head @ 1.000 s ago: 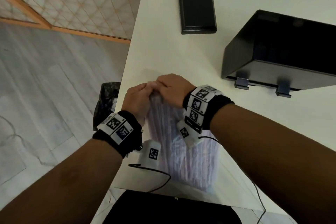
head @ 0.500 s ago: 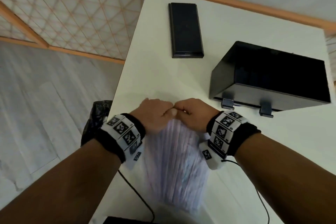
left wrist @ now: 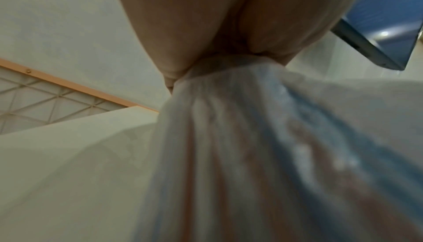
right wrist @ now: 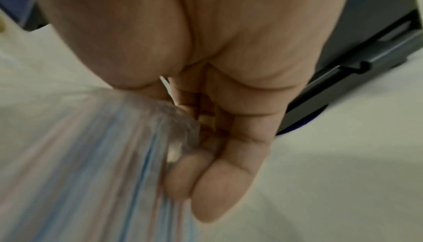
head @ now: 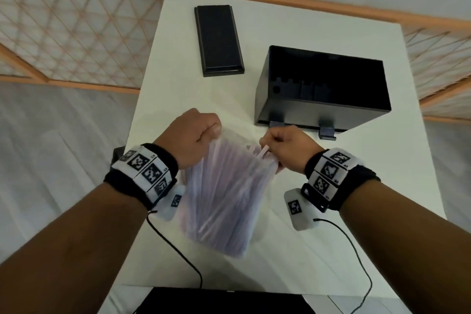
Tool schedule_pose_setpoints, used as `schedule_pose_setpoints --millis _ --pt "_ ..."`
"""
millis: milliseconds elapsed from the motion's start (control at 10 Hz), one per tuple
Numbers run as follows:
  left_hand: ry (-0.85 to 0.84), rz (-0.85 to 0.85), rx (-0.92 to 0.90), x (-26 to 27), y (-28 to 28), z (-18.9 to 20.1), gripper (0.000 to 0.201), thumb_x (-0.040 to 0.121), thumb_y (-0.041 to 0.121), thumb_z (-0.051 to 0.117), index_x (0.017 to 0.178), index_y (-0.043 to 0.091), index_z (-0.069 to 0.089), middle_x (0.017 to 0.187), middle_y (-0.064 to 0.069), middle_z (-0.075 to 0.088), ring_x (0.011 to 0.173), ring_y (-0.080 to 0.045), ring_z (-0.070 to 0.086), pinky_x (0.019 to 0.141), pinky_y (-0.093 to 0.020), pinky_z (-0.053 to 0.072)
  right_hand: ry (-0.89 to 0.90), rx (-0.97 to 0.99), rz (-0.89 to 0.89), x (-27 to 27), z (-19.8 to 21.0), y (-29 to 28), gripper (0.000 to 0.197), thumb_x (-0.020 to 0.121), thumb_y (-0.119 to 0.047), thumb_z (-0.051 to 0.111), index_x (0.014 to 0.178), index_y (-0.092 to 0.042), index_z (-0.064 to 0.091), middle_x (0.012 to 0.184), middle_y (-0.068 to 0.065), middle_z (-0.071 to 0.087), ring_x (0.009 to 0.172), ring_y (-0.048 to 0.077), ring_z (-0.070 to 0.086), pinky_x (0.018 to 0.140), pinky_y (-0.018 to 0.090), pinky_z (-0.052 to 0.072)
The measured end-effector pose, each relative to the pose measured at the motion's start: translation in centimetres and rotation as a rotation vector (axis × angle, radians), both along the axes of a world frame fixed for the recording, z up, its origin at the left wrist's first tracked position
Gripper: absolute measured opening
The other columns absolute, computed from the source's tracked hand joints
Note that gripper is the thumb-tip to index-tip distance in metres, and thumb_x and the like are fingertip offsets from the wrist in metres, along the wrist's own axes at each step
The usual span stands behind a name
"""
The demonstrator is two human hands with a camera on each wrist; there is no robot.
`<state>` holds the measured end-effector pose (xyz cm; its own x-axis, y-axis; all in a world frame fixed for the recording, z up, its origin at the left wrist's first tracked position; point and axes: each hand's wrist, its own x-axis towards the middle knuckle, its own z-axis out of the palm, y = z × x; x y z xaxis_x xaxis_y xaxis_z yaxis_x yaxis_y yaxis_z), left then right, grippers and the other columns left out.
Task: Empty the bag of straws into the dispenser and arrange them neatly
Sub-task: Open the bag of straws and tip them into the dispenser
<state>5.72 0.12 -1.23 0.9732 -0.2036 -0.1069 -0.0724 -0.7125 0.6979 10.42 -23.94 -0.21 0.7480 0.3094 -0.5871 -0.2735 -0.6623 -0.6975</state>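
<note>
A clear plastic bag of pale pink and blue straws (head: 224, 194) hangs above the near part of the white table (head: 305, 250). My left hand (head: 201, 132) grips the left side of the bag's top edge in a fist. My right hand (head: 283, 145) pinches the right side of the top, and the mouth is spread between them with a few straw ends showing. The wrist views show the bag (left wrist: 263, 155) bunched under the left hand and the bag (right wrist: 91, 164) under the curled right fingers (right wrist: 206, 182). The black open-topped dispenser (head: 323, 89) stands empty behind and to the right of my hands.
A flat black lid (head: 218, 41) lies at the far left of the table. A dark object (head: 224, 301) sits at the near edge, and thin black cables (head: 178, 250) trail from my wrists. Wooden lattice railing (head: 76, 33) borders the floor at left and right.
My hands, pressed together at the bag's top before, have pulled apart sideways and the bag's mouth has opened. The view has tilted up, showing the dispenser's open top.
</note>
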Motion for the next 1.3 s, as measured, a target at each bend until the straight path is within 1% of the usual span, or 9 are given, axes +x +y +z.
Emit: schedule_pose_setpoints --millis 300,400,500,600,700,800,1000,1200,1300 --pt "-0.337 0.058 0.005 0.1 -0.5 3.9 0.028 0.096 0.029 0.046 0.08 0.016 0.063 0.081 0.005 0.059 0.083 -0.016 0.046 0.078 -0.03 0.036 0.151 0.135 -0.064 -0.6 4.0 2.5 0.026 0.099 -0.027 0.054 0.092 -0.008 0.07 0.085 0.017 0.07 0.067 0.033 0.071 0.061 0.054 0.061" --pt "-0.432 0.347 -0.152 -0.2 0.7 5.4 0.016 0.09 0.031 0.062 0.09 0.016 0.068 0.101 0.005 0.059 0.092 -0.005 0.054 0.085 -0.011 0.041 0.022 0.134 -0.04 -0.4 5.9 4.5 0.031 0.102 -0.03 0.049 0.084 -0.015 0.069 0.079 0.011 0.066 0.059 0.027 0.068 0.056 0.055 0.06" --pt "-0.223 0.966 -0.594 -0.1 2.8 4.8 0.025 0.082 0.049 0.06 0.097 0.029 0.065 0.108 -0.003 0.065 0.09 -0.013 0.062 0.078 -0.037 0.053 -0.047 0.17 -0.094 -0.1 7.3 6.2 0.031 0.103 -0.031 0.045 0.086 -0.018 0.067 0.093 0.01 0.066 0.057 0.025 0.069 0.051 0.043 0.058" --pt "0.288 1.187 -0.734 0.4 3.4 4.1 0.064 0.088 0.067 0.043 0.119 0.016 0.068 0.123 -0.01 0.068 0.113 -0.035 0.063 0.086 -0.044 0.051 -0.133 0.123 -0.119 0.3 8.2 7.5 0.031 0.103 -0.036 0.042 0.089 -0.024 0.068 0.091 0.003 0.064 0.063 0.021 0.067 0.052 0.047 0.06" --pt "0.312 1.117 -0.64 0.5 3.2 4.1 0.099 0.084 0.084 0.024 0.13 0.006 0.062 0.137 -0.016 0.061 0.123 -0.04 0.058 0.108 -0.053 0.044 -0.14 0.123 -0.152 0.7 8.2 8.3 0.032 0.104 -0.039 0.04 0.095 -0.027 0.068 0.095 0.0 0.062 0.072 0.021 0.062 0.053 0.048 0.061" --pt "0.433 1.106 -0.851 1.1 3.0 3.8 0.104 0.069 0.1 0.023 0.121 0.023 0.07 0.124 -0.007 0.071 0.109 -0.03 0.069 0.1 -0.048 0.049 -0.125 0.195 -0.239 1.0 7.9 8.6 0.033 0.105 -0.04 0.04 0.104 -0.026 0.069 0.092 0.002 0.06 0.076 0.023 0.063 0.057 0.052 0.061" --pt "0.471 1.104 -1.167 -0.6 1.1 6.5 0.079 0.094 0.077 0.016 0.114 0.022 0.069 0.1 -0.008 0.078 0.098 -0.035 0.07 0.081 -0.05 0.056 -0.075 0.381 -0.259 1.7 7.5 9.6 0.033 0.1 -0.048 0.043 0.089 -0.037 0.072 0.101 0.002 0.074 0.094 0.031 0.072 0.074 0.06 0.059" --pt "0.265 0.953 -1.58 0.1 -0.4 9.2 0.054 0.107 0.049 0.027 0.13 0.013 0.06 0.121 -0.013 0.071 0.124 -0.038 0.06 0.093 -0.049 0.052 -0.142 0.539 -0.082 3.4 11.7 8.5 0.033 0.105 -0.036 0.042 0.093 -0.028 0.072 0.107 0.0 0.074 0.105 0.023 0.069 0.082 0.061 0.057" --pt "0.079 0.962 -1.511 0.5 -2.2 11.1 0.03 0.109 0.023 0.035 0.106 0.017 0.065 0.082 -0.001 0.074 0.094 -0.019 0.072 0.085 -0.04 0.055 -0.26 0.604 0.012 4.6 15.1 7.6 0.034 0.106 -0.03 0.042 0.097 -0.018 0.072 0.104 0.002 0.074 0.101 0.019 0.07 0.09 0.05 0.057"
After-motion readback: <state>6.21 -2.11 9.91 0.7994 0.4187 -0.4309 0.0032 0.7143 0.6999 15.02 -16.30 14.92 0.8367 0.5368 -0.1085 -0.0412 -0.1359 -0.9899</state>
